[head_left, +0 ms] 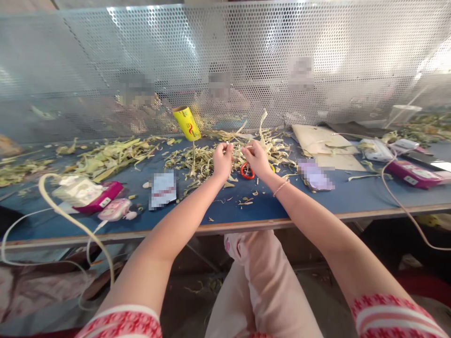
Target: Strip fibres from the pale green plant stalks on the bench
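Note:
Both hands meet over a heap of curled, pale green dried plant strips (197, 162) on the blue tabletop. My left hand (223, 162) is closed, thumb and fingers pinched together. Just to its right, my right hand (256, 158) is pinched in the same way, with a small gap between the two. What sits between the fingertips is too small to make out. Under the right hand shows a red-orange ring (247, 172) like a scissors handle; whether the hand holds it is hidden. A yellow-wrapped tube (187, 124) stands tilted behind the heap.
A perforated metal screen (246, 61) closes off the back, with people blurred behind it. Phones lie left (162, 190) and right (315, 174). Leftward are a magenta tissue pack (102, 197) and a pale cable (77, 223). Cardboard sheets (324, 141) lie at the right.

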Demonstrator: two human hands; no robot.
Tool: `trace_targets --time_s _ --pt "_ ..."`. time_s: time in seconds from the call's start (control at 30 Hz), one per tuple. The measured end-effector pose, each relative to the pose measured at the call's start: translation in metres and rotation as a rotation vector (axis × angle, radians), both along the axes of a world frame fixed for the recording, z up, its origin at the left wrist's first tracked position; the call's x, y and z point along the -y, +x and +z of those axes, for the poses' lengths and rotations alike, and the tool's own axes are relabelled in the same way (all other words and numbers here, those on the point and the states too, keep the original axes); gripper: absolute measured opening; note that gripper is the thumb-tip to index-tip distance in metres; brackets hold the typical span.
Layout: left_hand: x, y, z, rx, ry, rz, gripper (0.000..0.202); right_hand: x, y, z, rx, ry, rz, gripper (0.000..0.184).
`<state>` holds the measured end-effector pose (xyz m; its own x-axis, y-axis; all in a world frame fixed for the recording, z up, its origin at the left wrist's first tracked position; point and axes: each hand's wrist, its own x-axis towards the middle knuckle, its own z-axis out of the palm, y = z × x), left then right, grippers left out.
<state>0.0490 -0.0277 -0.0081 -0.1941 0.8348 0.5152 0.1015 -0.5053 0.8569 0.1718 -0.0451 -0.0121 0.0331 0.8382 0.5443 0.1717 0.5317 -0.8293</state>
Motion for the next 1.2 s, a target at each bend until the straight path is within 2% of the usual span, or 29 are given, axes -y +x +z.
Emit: trace_targets --time_s 0.1,0.27,0.37,0.5,0.63,0.7,0.9,1.07,1.2 --pt "0.005 -0.002 0.003 -0.056 0.042 -0.007 0.032 -0.002 0.000 -0.002 0.043 -0.086 0.047 0.027" --pt "0.003 0.002 0.001 -0.034 0.036 -0.103 0.030 -0.002 0.001 0.000 0.127 0.013 0.033 0.020" --pt "0.003 0.007 0.000 0.109 -0.090 -0.184 0.028 0.001 0.004 0.003 0.174 0.077 -0.027 0.017" --pt "0.006 0.011 0.004 0.263 -0.283 -0.366 0.018 0.003 0.009 0.006 0.221 0.131 -0.094 0.019" --pt "0.010 0.009 0.007 0.281 -0.330 -0.449 0.011 0.003 0.011 0.005 0.222 0.148 -0.104 0.019" --pt "0.011 0.008 0.007 0.214 -0.300 -0.421 0.011 0.002 0.011 0.003 0.223 0.151 -0.118 0.016" --pt "0.012 0.007 0.002 -0.172 -0.094 -0.198 0.023 0.002 0.010 0.002 0.307 0.142 -0.163 0.017" --pt "0.016 0.007 0.000 -0.289 -0.018 -0.062 0.021 0.007 0.007 0.003 0.330 0.131 -0.151 0.021" --pt "0.016 0.006 -0.002 -0.288 0.045 -0.035 0.018 0.008 0.008 0.005 0.339 0.145 -0.144 0.017"
